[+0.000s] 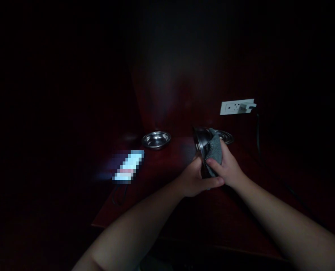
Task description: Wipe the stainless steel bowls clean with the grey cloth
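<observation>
In the dim light my left hand point(197, 180) grips the lower rim of a shiny steel bowl point(200, 145) that is tipped on its edge over the dark red wooden table point(167, 188). My right hand point(226, 167) presses a grey cloth point(215, 152) against the bowl, fingers closed on the cloth. A second steel bowl point(156, 139) rests upright on the table to the left. Behind the held bowl, part of another steel dish point(226, 136) shows.
A white wall socket point(236, 107) with a plug and a dark cable sits at the back right. A bright blurred flat object point(128, 166) lies at the table's left, with a dark cord loop point(119, 195) near the front edge. The surroundings are black.
</observation>
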Motion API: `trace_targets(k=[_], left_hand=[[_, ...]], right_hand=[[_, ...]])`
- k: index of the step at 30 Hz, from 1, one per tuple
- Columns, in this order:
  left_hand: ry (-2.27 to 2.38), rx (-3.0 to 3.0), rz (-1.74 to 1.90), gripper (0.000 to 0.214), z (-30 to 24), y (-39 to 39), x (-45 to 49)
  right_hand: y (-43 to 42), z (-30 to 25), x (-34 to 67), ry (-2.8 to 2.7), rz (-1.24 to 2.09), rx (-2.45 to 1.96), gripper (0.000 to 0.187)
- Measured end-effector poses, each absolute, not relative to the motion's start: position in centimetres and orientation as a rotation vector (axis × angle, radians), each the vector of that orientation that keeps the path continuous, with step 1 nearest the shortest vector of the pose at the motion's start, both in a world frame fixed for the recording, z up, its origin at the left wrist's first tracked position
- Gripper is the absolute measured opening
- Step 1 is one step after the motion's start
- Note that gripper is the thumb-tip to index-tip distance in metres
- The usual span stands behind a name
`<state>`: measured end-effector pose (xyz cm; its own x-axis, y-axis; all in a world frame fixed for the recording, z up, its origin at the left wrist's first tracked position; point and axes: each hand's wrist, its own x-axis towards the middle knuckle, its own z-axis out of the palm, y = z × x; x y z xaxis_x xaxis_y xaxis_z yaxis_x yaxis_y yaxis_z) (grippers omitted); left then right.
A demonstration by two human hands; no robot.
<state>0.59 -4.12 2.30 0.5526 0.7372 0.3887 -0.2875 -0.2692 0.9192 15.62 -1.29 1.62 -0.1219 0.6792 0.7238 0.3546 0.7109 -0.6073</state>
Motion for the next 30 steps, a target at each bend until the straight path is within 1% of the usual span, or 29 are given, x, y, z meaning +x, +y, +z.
trace_targets(k=[3,5,8,11,16,26,30], left_hand=[[0.417,1.636,1.035,0.067,2.3,-4.0,0.5],[0.353,1.656,1.001,0.062,2.2,-4.0,0.6],[0.269,1.698,0.991,0.062,2.0,-3.8,0.8],[0.330,1.762,1.036,0.061,1.7,-3.7,1.0],[0.391,1.793,1.031,0.049,1.5,-3.5,1.2],[0.515,1.893,1.059,0.035,1.7,-3.0,1.0],[0.508,1.806,1.072,0.032,1.5,-2.8,1.2]], right_hand=[[-1.1,1.5,15.8,-1.687,0.386,-0.838,0.075],[-0.9,1.5,15.8,-1.628,0.405,-0.851,0.070],[-0.9,1.7,15.8,-1.555,0.430,-0.862,0.062],[-1.0,1.8,15.6,-1.514,0.456,-0.876,0.059],[-1.0,1.6,15.7,-1.513,0.464,-0.889,0.059],[-0.4,1.0,16.3,-1.555,0.449,-0.856,0.060],[-0.2,0.9,16.5,-1.609,0.429,-0.829,0.068]])
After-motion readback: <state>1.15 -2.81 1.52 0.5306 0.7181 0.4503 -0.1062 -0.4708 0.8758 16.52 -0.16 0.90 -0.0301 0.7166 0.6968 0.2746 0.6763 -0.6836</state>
